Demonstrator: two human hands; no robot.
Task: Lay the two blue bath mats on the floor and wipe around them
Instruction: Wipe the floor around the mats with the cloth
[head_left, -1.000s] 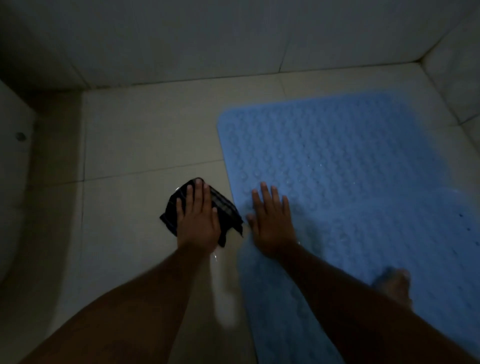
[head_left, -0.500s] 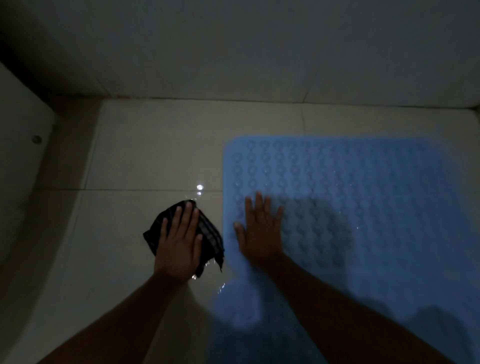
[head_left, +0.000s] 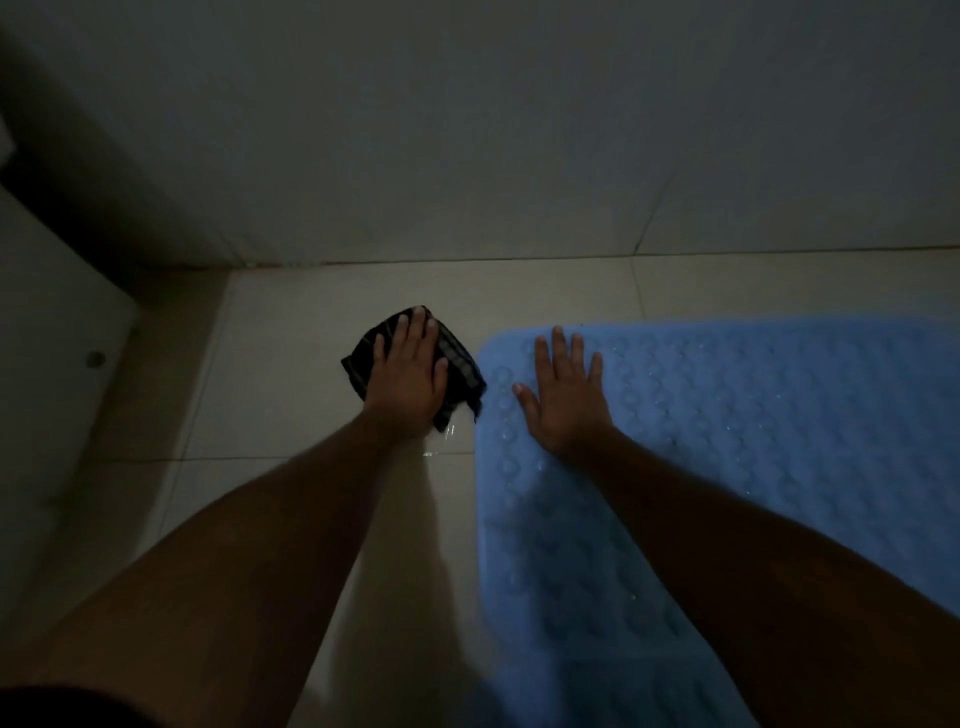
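A blue bath mat (head_left: 737, 441) with round bumps lies flat on the pale tiled floor (head_left: 291, 374), filling the right half of the view. I cannot make out where a second mat begins. My right hand (head_left: 563, 395) rests flat on the mat near its far left corner, fingers spread. My left hand (head_left: 408, 376) presses flat on a dark checked cloth (head_left: 457, 358) on the tiles just left of the mat's edge. A little water glints on the floor below the cloth.
A tiled wall (head_left: 467, 156) rises just beyond the hands. A white fixture (head_left: 52, 364) with a small round cap stands at the left edge. The light is dim.
Both hands have moved toward the far wall along the mat's left edge; the cloth slid forward under my left hand. The view has tipped up toward the wall.
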